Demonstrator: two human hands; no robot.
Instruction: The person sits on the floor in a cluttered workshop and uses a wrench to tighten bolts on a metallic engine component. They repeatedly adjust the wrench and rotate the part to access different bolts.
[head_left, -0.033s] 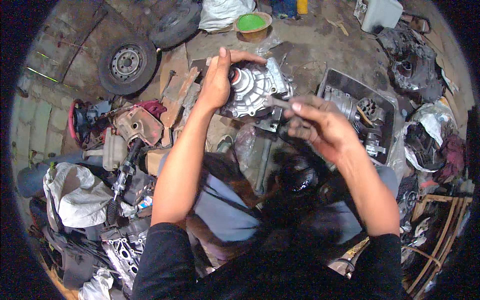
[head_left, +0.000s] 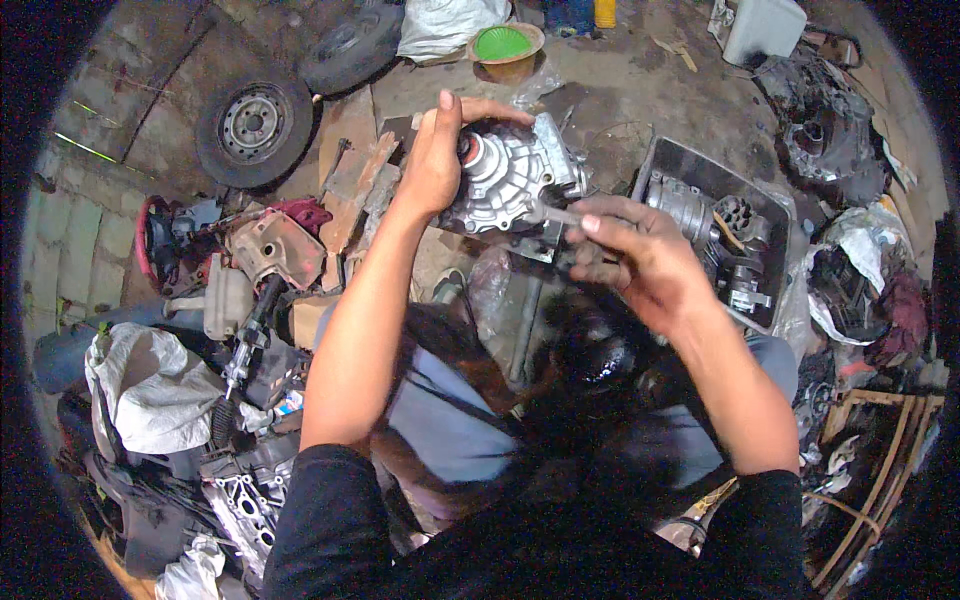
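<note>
A silvery ribbed cast-metal housing [head_left: 507, 178], with a round neck and a reddish ring on its left side, is in front of me. My left hand [head_left: 437, 165] grips its left and far sides, thumb raised and fingers stretched over the far edge. Pinched between the thumb and fingers of my right hand [head_left: 640, 255] is a small grey wrench [head_left: 556, 214]. Its tip reaches the near right edge of the housing, by a bolt lug; whether it sits on a bolt I cannot tell. My remaining right fingers curl below the wrench.
At right a dark tub [head_left: 720, 160] holds metal engine parts. A wheel [head_left: 254, 132] leans at the far left, and a bowl with a green inside [head_left: 503, 45] stands at the back. White sacking [head_left: 155, 385] and a metal engine casting [head_left: 245, 505] lie at near left.
My right hand has shifted slightly, and the wrench tip now lies lower against the housing edge. The left hand and housing stay nearly in place.
</note>
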